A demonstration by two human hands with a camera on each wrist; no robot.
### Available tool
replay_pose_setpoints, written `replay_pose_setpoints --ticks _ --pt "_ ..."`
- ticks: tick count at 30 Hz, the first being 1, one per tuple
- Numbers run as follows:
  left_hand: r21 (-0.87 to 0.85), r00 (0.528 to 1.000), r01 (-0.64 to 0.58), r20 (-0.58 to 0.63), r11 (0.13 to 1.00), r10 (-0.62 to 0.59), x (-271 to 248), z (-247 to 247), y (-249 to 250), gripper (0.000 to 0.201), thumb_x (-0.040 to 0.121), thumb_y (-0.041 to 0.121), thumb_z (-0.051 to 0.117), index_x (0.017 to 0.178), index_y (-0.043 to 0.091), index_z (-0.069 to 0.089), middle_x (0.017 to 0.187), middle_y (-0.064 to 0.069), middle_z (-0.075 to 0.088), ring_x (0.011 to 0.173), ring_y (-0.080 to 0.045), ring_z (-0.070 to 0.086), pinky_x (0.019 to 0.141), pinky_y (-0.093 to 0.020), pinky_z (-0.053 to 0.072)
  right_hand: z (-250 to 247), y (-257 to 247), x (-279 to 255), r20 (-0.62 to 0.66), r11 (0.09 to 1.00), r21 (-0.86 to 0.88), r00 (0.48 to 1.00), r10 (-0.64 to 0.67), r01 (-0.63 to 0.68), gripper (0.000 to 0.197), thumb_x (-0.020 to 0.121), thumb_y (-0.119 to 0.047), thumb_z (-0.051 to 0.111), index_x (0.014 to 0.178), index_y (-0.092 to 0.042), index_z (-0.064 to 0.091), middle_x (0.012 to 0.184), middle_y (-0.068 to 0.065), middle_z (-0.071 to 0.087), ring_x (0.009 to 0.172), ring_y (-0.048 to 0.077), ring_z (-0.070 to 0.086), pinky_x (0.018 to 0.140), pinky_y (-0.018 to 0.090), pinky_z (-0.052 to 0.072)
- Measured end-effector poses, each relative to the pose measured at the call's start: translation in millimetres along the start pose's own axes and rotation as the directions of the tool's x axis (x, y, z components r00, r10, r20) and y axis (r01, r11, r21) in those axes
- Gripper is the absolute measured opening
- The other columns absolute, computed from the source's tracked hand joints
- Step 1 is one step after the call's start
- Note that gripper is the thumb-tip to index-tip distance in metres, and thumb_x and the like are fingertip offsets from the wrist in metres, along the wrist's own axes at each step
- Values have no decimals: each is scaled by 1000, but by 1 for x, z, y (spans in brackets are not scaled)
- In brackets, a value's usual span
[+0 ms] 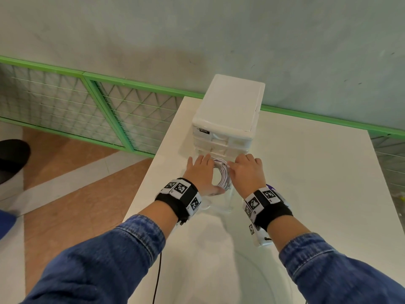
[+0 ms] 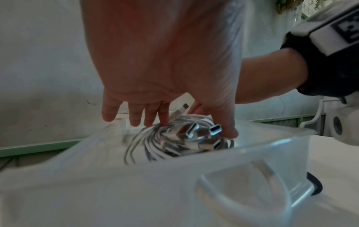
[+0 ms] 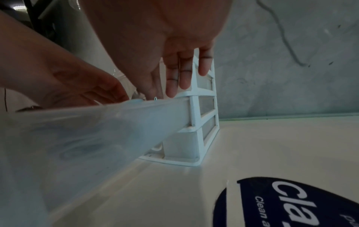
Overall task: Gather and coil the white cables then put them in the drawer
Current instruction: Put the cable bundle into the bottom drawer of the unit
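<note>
Hands (image 1: 223, 172) flat, fingers straight — pressing coiled cables (image 2: 170, 138) into drawer (image 2: 252, 153).

"abox" on drawer unit (image 1: 228, 119); "cla", "clean" on dark label (image 3: 291, 204).

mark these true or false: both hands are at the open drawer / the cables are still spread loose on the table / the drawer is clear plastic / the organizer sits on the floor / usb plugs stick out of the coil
1. Both hands are at the open drawer. True: the left hand and right hand flank the coiled white cables over the pulled-out drawer.
2. The cables lie spread loose on the table. False: they are coiled in a bundle inside the drawer.
3. The drawer is clear plastic. True.
4. The organizer sits on the floor. False: the white drawer organizer stands on the white table.
5. USB plugs stick out of the coil. True: several metal USB plugs show in the left wrist view.
</note>
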State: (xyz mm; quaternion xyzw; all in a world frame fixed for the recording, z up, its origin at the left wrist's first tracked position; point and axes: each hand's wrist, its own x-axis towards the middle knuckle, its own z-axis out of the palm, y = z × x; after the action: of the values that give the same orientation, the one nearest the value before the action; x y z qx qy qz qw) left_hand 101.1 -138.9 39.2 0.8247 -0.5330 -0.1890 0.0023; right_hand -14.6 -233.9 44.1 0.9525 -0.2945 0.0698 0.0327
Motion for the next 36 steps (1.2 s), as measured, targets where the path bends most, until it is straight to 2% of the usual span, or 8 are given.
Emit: replay_pose_setpoints --ticks 5,8,12,17,21,25,30,36 --pt "-179 995 -80 -72 981 68 4 2 0 72 70 46 73 126 15 40 134 1 48 127 -19 44 108 -42 29 12 6 -6 -56 926 316 978 -202 209 45 60 7 69 104 -3 66 99 14 68 90 32 66 75 41 57" --pt "-206 994 -86 -81 975 70 6 2 -1 70 69 46 73 124 15 42 130 2 51 121 -19 48 101 -41 37 18 8 -12 -12 884 403 967 -254 237 54 71 6 54 124 1 54 124 18 59 114 32 58 101 42 45" --pt "-238 991 -121 -80 964 105 4 -1 -3 68 71 52 70 124 16 45 128 3 54 121 -18 49 98 -42 42 20 12 -21 102 908 319 943 -316 270 57 94 -36 27 141 -5 33 147 13 38 136 27 37 113 43 31" --pt "-269 971 -27 -237 963 -39 -8 -49 1 22 90 14 48 107 10 61 110 -7 64 99 -25 59 87 -37 47 16 19 -28 379 940 148 860 -342 309 104 68 -80 4 146 -14 -12 153 -1 -18 137 7 -18 115 33 -11" --pt "-412 801 1 -545 911 -248 -12 -84 -7 18 86 5 43 83 3 60 74 -8 59 69 -28 51 59 -32 36 11 18 -29 433 935 171 829 -354 310 118 56 -90 13 142 -16 -21 150 -3 -27 139 7 -22 116 34 -13" --pt "-588 651 -36 -627 808 -428 -8 -98 -11 13 90 9 46 101 6 53 95 -10 58 78 -24 50 67 -29 36 9 18 -36 431 928 148 823 -371 341 124 56 -92 18 145 -13 -18 151 -2 -27 141 10 -21 117 35 -12" --pt "-665 812 99 -376 740 -447 19 -93 -13 73 92 54 46 145 6 27 146 -17 38 131 -32 40 104 -40 36 9 14 -39 396 932 131 844 -361 337 111 65 -85 10 146 -12 -13 151 1 -25 143 13 -17 116 34 -13" --pt "-762 926 96 -168 640 -339 31 -90 -18 73 93 50 46 149 13 17 145 -10 45 131 -30 43 105 -38 37 8 11 -35 375 935 128 856 -355 331 100 72 -76 4 148 -11 -3 157 7 -12 145 18 -12 112 30 -16"
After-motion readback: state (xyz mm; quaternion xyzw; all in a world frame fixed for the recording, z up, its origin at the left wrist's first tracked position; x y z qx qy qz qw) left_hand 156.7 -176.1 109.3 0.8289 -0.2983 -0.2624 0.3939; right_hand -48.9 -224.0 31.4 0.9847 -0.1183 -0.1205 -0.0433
